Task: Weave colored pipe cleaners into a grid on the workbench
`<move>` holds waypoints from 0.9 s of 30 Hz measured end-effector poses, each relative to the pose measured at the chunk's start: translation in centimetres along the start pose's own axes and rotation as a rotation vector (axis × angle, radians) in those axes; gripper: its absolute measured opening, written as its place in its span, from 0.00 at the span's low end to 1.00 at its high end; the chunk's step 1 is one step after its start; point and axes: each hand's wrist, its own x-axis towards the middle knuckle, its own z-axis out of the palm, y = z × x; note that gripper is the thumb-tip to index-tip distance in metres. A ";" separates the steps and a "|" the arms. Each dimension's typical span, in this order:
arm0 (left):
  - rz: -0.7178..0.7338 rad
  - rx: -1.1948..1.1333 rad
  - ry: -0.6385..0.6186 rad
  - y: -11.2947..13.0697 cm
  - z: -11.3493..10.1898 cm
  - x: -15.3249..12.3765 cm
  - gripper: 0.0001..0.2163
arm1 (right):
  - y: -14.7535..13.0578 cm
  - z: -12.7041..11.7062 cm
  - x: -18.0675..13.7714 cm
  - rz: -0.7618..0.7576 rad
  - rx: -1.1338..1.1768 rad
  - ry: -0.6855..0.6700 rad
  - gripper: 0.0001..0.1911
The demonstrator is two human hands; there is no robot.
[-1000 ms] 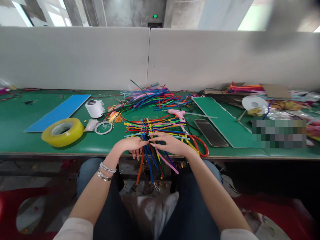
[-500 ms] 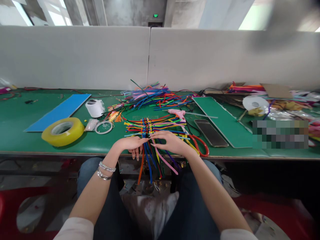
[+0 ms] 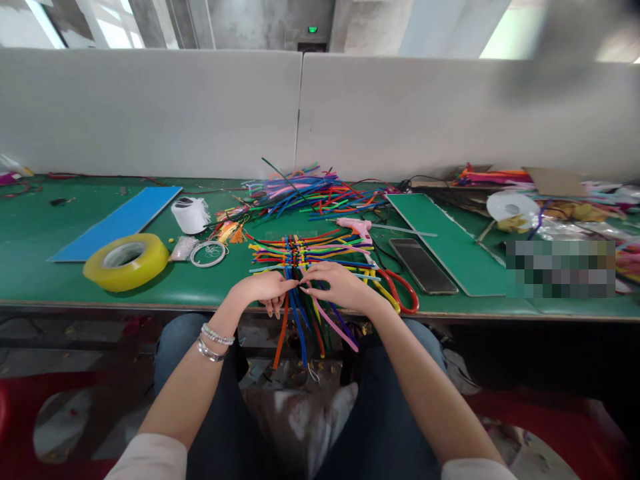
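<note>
Colourful pipe cleaners are woven crosswise into a mat (image 3: pixel 295 248) at the table's front edge, with long loose ends such as a pink pipe cleaner (image 3: pixel 337 325) hanging over it. At its near side, my left hand (image 3: pixel 265 288) has its thumb stretched to the strands and its other fingers curled below. Facing it, my right hand (image 3: pixel 333 283) brings thumb and forefinger together on the strands. The two sets of fingertips almost meet. Both hands are closed at the pipe cleaners; exactly which strand each pinches is hidden.
Behind the mat lie a heap of pipe cleaners (image 3: pixel 300 193) and a pink glue gun (image 3: pixel 356 228). Scissors with red handles (image 3: pixel 407 297) and a phone (image 3: pixel 423 265) are on the right. Yellow tape (image 3: pixel 155 260), white thread (image 3: pixel 190 217) and a blue board (image 3: pixel 120 223) stand left.
My fingertips have moved slightly toward me and closer together along the strands. The hanging ends have shifted a little, and the mat stays in place.
</note>
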 end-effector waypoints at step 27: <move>0.010 0.027 0.010 -0.1 0.0 0.1 0.21 | -0.1 -0.4 0.0 0.012 0.056 -0.063 0.11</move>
